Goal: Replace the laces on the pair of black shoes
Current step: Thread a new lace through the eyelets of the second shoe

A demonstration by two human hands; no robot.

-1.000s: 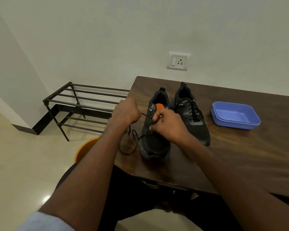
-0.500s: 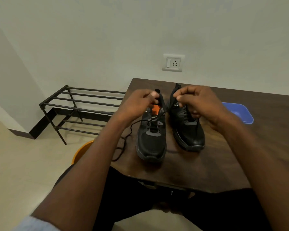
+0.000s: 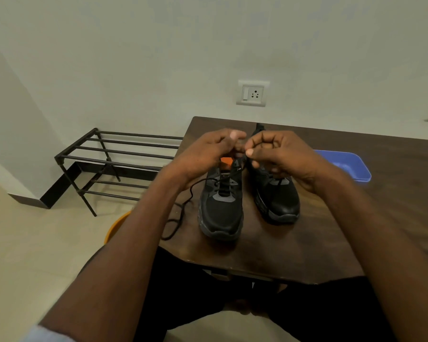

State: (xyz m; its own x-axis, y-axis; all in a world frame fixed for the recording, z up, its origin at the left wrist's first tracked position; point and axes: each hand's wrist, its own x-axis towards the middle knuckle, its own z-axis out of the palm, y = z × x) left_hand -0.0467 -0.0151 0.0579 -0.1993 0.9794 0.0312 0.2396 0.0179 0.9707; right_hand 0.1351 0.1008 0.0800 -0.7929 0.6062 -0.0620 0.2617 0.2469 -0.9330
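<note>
Fingers (image 3: 235, 135) of both hands pinch black lace (image 3: 183, 208) above left shoe (image 3: 220, 206) | blue tray (image 3: 351, 166) contents unclear

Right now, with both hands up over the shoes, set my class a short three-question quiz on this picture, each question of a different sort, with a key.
1. True or false: the blue tray lies on the table to the right of both shoes.
2. Multiple choice: the loose black lace trails from which shoe? A. the left shoe B. the right shoe C. neither
3. Fill in: the black metal rack stands on the ____, left of the table.

Key: 1 true. 2 A; the left hand and right hand pinch the lace above that shoe. 3 floor.
</note>
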